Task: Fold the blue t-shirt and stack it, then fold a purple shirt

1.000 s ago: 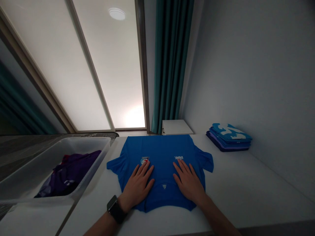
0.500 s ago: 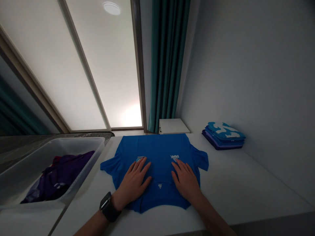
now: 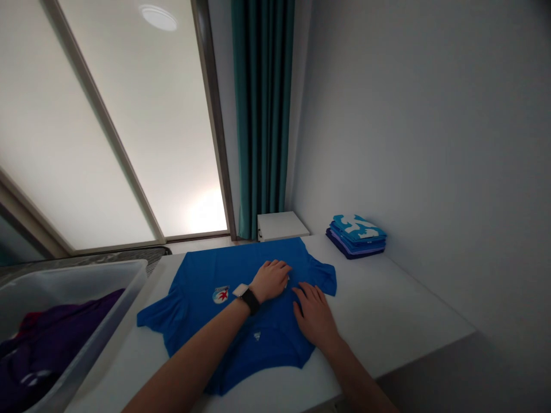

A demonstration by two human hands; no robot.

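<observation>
A blue T-shirt (image 3: 202,275) lies spread flat, chest side up, on a white table (image 3: 387,304). Its collar is toward me and a round badge (image 3: 220,295) shows on the chest. My left hand (image 3: 271,279), with a dark watch on the wrist, reaches across the shirt to its right side, fingers curled down on the cloth near the right sleeve (image 3: 322,275). My right hand (image 3: 313,312) lies flat on the shirt's right side, fingers stretched out, just below the left hand.
A stack of folded blue and purple clothes (image 3: 356,235) sits at the table's far right by the wall. A clear plastic bin (image 3: 81,287) with purple clothes stands at the left. A teal curtain (image 3: 260,115) and a small white cabinet (image 3: 279,225) are behind the table.
My left hand has crossed from the shirt's left chest to its right side, uncovering the round badge. The right hand stayed flat. The view has swung to the right.
</observation>
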